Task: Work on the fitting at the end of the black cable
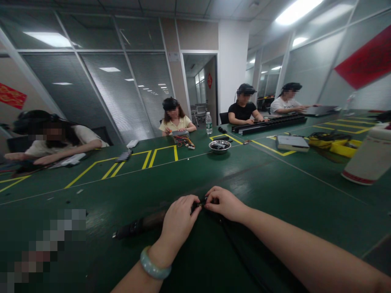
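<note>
Bare forearms reach in from the bottom edge, a pale green bracelet [154, 265] round the left wrist. The left hand [182, 213] and the right hand [224, 203] meet near the middle of the table, fingertips almost touching, both pinched on a small dark piece [202, 202] between them; the fingers hide much of its shape. Beside the left hand, a dark cylindrical tool [149, 222] lies toward the left, its metal-tipped end pointing away from the hand; whether it joins the small piece cannot be told. Under the right hand, a black cable [232, 240] runs down toward the bottom edge.

Beyond the hands, the green table [146, 189] carries a metal bowl [219, 151] of dark parts, with a clear bottle [209, 124] behind it. Yellow tape [176, 153] outlines areas on the surface. To the right are a pale, book-like block [291, 143], a yellow item [343, 149] and, closer, a white cup [366, 158] with a red band.

Across the far side sit four people with headgear: one bent low at far left, one behind coloured wires [183, 141], one at a long black rail [271, 123], one by a laptop [322, 110].
</note>
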`<action>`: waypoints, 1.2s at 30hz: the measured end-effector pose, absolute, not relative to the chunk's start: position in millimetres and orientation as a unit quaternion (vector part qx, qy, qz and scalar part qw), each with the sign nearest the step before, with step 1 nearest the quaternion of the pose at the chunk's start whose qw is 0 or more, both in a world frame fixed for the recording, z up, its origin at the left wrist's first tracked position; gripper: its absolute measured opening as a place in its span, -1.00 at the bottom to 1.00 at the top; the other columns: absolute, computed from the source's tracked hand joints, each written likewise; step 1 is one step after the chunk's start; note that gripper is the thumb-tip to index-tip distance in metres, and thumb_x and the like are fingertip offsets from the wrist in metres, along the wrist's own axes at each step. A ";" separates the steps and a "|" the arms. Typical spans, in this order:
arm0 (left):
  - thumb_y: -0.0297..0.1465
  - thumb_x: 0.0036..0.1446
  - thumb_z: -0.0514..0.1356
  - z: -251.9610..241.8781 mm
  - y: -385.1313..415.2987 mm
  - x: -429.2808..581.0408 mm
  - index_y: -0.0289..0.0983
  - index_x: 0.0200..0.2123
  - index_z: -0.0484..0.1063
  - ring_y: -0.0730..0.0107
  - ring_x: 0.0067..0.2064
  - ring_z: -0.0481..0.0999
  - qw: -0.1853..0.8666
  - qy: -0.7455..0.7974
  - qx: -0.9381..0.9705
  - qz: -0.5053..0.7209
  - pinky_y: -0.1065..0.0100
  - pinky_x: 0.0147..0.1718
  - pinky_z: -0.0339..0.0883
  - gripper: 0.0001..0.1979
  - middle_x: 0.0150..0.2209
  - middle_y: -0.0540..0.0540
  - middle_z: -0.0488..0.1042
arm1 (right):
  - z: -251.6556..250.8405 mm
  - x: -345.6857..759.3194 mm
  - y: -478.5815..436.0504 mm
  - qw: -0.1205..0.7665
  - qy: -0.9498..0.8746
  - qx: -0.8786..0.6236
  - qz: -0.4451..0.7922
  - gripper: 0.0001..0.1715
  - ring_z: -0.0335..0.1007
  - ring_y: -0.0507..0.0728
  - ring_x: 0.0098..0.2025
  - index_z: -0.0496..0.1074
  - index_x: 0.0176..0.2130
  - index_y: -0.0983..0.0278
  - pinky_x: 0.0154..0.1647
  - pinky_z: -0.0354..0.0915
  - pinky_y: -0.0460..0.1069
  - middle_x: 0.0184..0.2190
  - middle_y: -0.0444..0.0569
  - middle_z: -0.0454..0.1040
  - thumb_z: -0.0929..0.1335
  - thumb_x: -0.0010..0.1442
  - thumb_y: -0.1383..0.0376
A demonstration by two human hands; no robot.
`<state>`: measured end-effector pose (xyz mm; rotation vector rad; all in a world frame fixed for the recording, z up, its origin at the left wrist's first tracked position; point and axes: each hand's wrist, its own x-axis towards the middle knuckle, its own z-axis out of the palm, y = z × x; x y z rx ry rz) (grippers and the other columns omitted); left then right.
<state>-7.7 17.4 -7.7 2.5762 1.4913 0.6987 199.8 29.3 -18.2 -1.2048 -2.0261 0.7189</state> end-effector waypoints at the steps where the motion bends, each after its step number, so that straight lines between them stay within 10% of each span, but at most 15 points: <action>1: -0.34 0.19 0.14 -7.8 17.2 -7.7 -0.17 -0.17 0.39 0.28 -0.11 0.46 0.043 0.494 0.837 0.230 0.25 -0.15 0.31 -0.86 -0.15 -0.03 0.48 | -18.1 199.9 29.2 0.332 -0.776 -0.461 0.275 -0.89 0.40 0.06 -0.21 0.53 -0.39 0.26 -0.11 0.29 -0.04 -0.17 -0.03 0.43 0.43 0.12 0.26; 36: -0.38 0.21 0.13 1.4 10.9 -9.7 -0.16 -0.21 0.43 0.34 -0.12 0.43 0.028 0.454 0.858 0.239 0.27 -0.10 0.29 -0.90 -0.17 0.02 0.48 | -19.4 197.6 32.4 0.294 -0.783 -0.472 0.280 -0.84 0.40 0.10 -0.20 0.56 -0.34 0.21 -0.15 0.31 0.01 -0.10 0.00 0.41 0.38 0.15 0.21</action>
